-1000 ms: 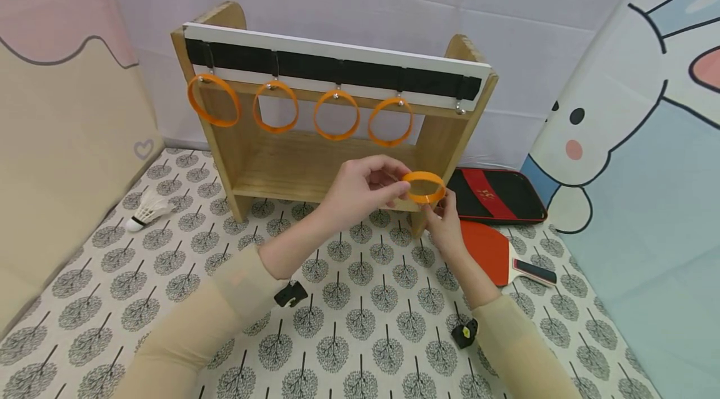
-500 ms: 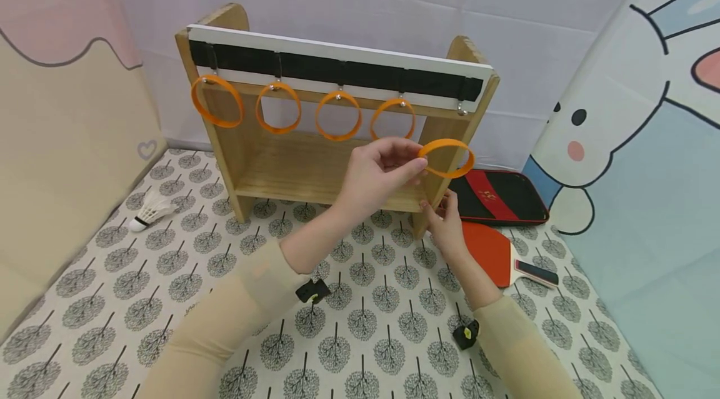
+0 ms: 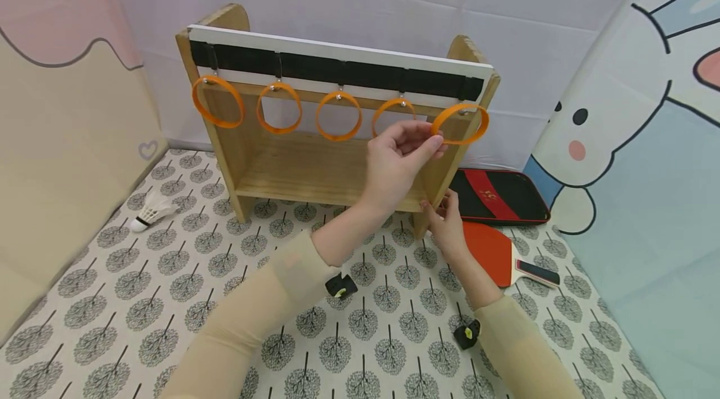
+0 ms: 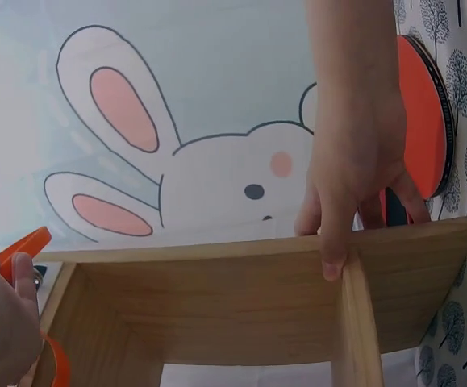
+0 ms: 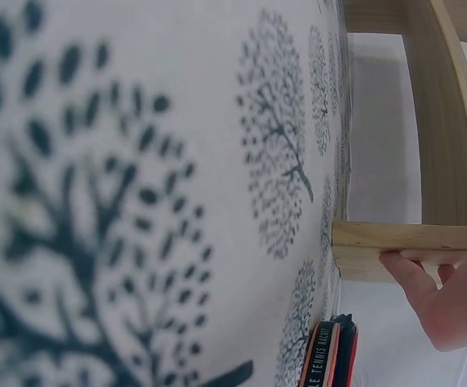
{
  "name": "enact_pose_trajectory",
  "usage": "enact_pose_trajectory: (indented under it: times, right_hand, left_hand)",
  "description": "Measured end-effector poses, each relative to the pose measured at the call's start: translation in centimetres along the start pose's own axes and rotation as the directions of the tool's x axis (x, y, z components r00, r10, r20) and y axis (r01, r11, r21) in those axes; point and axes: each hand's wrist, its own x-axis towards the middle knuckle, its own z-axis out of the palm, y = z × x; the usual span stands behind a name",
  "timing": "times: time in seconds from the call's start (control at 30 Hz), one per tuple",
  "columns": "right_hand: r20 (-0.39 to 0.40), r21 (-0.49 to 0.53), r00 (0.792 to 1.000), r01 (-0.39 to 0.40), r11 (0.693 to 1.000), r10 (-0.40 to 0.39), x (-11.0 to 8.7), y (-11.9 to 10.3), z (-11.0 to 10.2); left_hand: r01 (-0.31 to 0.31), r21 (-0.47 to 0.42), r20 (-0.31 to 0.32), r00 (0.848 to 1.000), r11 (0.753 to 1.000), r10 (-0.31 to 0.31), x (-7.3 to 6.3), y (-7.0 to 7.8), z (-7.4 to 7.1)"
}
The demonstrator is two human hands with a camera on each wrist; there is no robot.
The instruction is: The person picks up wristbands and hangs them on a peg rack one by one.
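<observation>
My left hand point(image 3: 394, 164) pinches an orange ring point(image 3: 483, 128) between thumb and fingers, in front of the rightmost hook point(image 3: 463, 111) of a wooden rack point(image 3: 304, 167). Whether the ring touches the hook I cannot tell. Several like rings, among them a far-left ring point(image 3: 210, 119), hang from the other hooks along the black strip point(image 3: 337, 74). Low on the rack's right side panel point(image 4: 281, 248), my right hand point(image 3: 448, 230) grips the edge; in the left wrist view its thumb and fingers straddle the wood.
A black case with a red band point(image 3: 509, 196) lies right of the rack, and a red table tennis bat point(image 3: 489, 255) lies before it. To the left, a shuttlecock point(image 3: 150, 211) rests on the tree-patterned cloth point(image 3: 315, 355). Fabric walls enclose the back and sides.
My left hand has carried the orange ring up and to the right, from beside the right hand to the rightmost hook. The right hand keeps its place on the rack.
</observation>
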Motion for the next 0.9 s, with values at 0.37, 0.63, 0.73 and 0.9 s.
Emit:
enact_pose_trajectory:
  times: [0.37, 0.63, 0.73, 0.9]
  right_hand:
    - [0.005, -0.01, 1.0, 0.008, 1.0, -0.008, 0.1, 0.2, -0.1]
    - [0.011, -0.008, 1.0, 0.007, 1.0, -0.007, -0.3, -0.2, 0.1]
    - [0.005, -0.014, 1.0, 0.021, 1.0, -0.021, -0.2, 0.1, 0.1]
    - [-0.003, -0.017, 0.999, 0.039, 0.999, -0.039, -0.1, 0.2, -0.1]
  left_hand:
    - [0.089, 0.1, -0.081, 0.993, 0.991, -0.081, -1.0, -2.2, 0.2]
    - [0.082, 0.153, -0.072, 0.995, 0.985, -0.071, -2.0, -0.2, 0.4]
    - [0.086, 0.165, -0.054, 0.996, 0.983, -0.078, -2.6, 0.0, 0.1]
    - [0.137, 0.187, -0.014, 0.99, 0.973, -0.137, -4.0, -0.9, -1.0]
